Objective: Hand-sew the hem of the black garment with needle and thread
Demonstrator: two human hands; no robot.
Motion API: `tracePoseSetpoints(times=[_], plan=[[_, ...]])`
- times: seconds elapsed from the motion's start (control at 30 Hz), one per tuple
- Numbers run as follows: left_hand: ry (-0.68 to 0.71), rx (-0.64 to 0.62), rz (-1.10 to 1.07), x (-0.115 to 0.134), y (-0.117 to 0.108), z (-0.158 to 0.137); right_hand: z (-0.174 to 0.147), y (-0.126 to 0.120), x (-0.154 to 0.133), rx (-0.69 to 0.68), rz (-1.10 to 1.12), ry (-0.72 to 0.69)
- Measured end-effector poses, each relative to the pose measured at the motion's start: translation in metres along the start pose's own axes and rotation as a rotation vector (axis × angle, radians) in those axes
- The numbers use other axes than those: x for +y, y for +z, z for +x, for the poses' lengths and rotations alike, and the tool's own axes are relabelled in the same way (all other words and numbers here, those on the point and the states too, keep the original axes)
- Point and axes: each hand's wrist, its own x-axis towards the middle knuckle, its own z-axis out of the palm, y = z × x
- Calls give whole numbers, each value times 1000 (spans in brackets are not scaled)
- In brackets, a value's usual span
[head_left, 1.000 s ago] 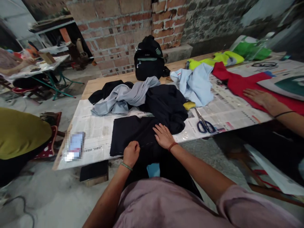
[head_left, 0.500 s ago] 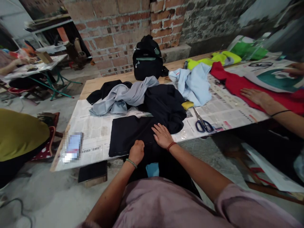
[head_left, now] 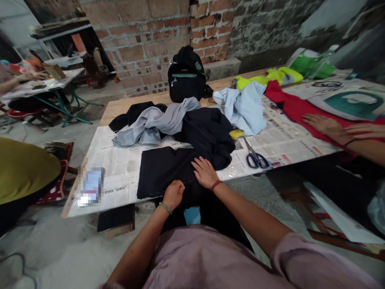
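From the head camera, here we are at the bench [head_left: 116, 107], and the piece in play is a dark folded cloth [head_left: 161, 166], lying flat on the newspaper [head_left: 112, 158] at the near edge, right in front of the person. The left hand [head_left: 173, 194] is at its near border, fingers curled closed; whether they pinch fabric or a needle, I cannot tell from here. Over on the other side, the right hand [head_left: 205, 172] lies flat on the cloth, fingers stretched out, gripping nothing.

And how far along is it? Look at the near border: a broken line of pale stitches [head_left: 150, 195] shows toward the left corner, with a faint trace between the hands, so that much looks to be in. Past there, the right hand and the dark fabric hide the edge, so what is left can't be counted. The scissors [head_left: 255, 158] lie off to the right on the newspaper, in nobody's grip.

Just behind the cloth, a rumpled dark garment [head_left: 209, 132] and a grey garment [head_left: 168, 120] sit heaped together, a black backpack [head_left: 187, 78] behind them. Far right, a co-worker's hand [head_left: 321, 122] rests on red cloth [head_left: 291, 108], near an iron [head_left: 353, 102].
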Motion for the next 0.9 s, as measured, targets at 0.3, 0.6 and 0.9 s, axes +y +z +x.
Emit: tracePoseSetpoints(times=[0.3,0.6,0.9], plan=[[-33,-23,149,9,-2,-4,0,0,-1,-11,-4,6],[-175,56,-465,-2,0,-2,0,1,0,-14,-4,4],[-264,132,-599,-13,-7,-2,0,1,0,-15,-7,10]])
